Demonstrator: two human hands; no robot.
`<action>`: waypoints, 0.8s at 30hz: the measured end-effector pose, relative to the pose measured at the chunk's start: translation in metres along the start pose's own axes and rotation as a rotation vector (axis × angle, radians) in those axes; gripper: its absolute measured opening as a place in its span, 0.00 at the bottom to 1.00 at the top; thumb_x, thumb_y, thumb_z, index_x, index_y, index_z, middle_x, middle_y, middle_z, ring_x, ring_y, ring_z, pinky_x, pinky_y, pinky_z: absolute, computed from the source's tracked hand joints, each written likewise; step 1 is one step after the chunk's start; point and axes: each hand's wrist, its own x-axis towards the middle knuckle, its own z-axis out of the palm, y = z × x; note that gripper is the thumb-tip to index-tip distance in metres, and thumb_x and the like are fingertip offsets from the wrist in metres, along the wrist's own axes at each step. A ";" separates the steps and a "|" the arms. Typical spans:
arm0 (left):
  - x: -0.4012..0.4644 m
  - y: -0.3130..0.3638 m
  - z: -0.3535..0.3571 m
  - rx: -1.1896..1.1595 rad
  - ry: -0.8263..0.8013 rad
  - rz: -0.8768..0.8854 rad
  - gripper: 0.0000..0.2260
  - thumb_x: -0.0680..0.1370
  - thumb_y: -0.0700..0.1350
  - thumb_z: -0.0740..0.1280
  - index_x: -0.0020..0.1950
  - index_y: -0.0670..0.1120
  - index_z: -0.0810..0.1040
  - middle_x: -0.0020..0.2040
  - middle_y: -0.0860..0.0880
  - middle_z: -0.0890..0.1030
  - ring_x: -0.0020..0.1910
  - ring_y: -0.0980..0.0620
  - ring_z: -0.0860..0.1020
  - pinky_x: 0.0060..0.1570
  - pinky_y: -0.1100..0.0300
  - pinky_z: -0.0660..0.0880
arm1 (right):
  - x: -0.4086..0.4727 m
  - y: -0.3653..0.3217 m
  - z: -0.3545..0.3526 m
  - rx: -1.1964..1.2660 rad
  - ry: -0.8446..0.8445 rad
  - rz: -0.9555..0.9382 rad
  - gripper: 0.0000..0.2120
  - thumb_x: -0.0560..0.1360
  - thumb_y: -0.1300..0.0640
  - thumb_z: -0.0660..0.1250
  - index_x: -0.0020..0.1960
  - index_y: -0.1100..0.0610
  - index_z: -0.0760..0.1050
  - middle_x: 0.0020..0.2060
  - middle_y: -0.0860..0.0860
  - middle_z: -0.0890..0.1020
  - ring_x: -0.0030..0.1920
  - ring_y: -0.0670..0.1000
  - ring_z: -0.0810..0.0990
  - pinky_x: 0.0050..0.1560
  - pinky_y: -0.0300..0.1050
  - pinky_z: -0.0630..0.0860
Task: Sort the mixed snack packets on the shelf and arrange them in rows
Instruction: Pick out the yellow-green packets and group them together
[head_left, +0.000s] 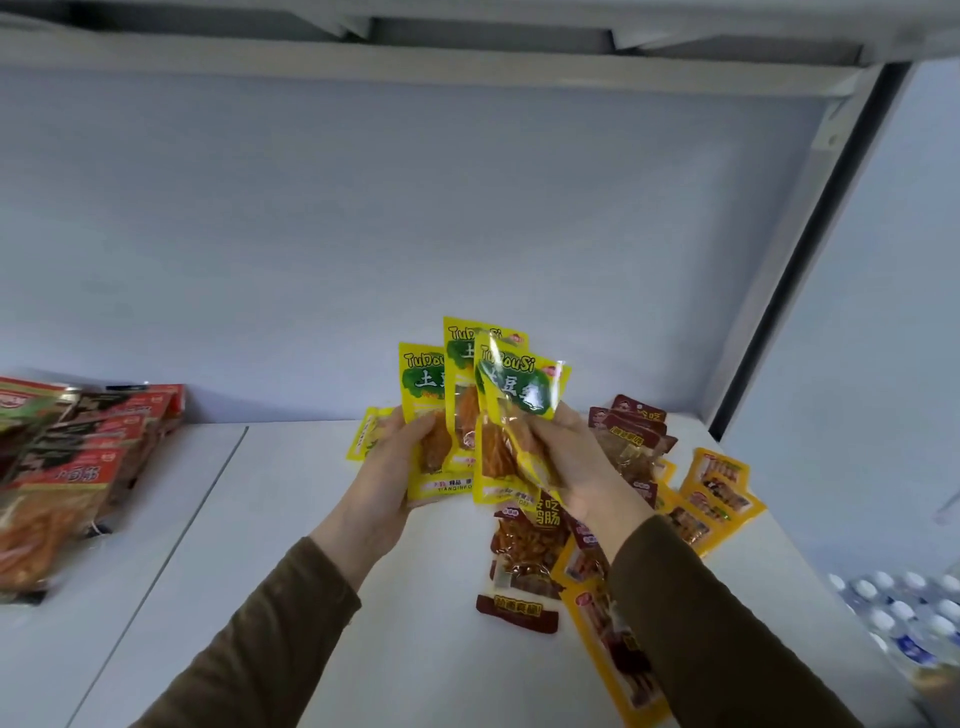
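A: What are the hands holding?

B: The left hand has its fingers closed on two yellow TuDouSi packets, fanned and upright above the white shelf. The right hand pinches a third yellow packet just in front of them, overlapping.

A: And the rest?

B: A fourth yellow packet peeks out behind the left hand; I cannot tell whether it is held. Below the right wrist lie dark red packets and orange packets, mixed together on the shelf. Far left sits a stack of red packets. Bottled water shows at lower right.
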 end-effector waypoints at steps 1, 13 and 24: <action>-0.003 0.002 0.000 0.030 -0.021 -0.011 0.17 0.84 0.60 0.59 0.62 0.56 0.83 0.57 0.48 0.87 0.54 0.45 0.86 0.52 0.47 0.83 | 0.000 0.002 0.002 -0.104 0.023 -0.044 0.12 0.82 0.63 0.63 0.63 0.55 0.80 0.42 0.51 0.87 0.39 0.49 0.85 0.39 0.43 0.81; -0.016 -0.007 0.003 -0.045 -0.146 -0.115 0.33 0.73 0.51 0.76 0.76 0.54 0.69 0.65 0.45 0.83 0.61 0.40 0.83 0.59 0.38 0.80 | -0.008 0.016 0.043 -0.777 0.044 -0.410 0.11 0.81 0.56 0.65 0.63 0.51 0.74 0.53 0.45 0.84 0.53 0.43 0.83 0.55 0.44 0.80; -0.039 -0.027 -0.068 -0.248 0.083 -0.097 0.27 0.71 0.38 0.73 0.70 0.42 0.75 0.56 0.35 0.84 0.42 0.41 0.86 0.37 0.48 0.83 | 0.002 0.041 0.057 0.267 0.395 0.134 0.04 0.81 0.67 0.64 0.54 0.60 0.73 0.44 0.56 0.78 0.43 0.51 0.78 0.45 0.43 0.77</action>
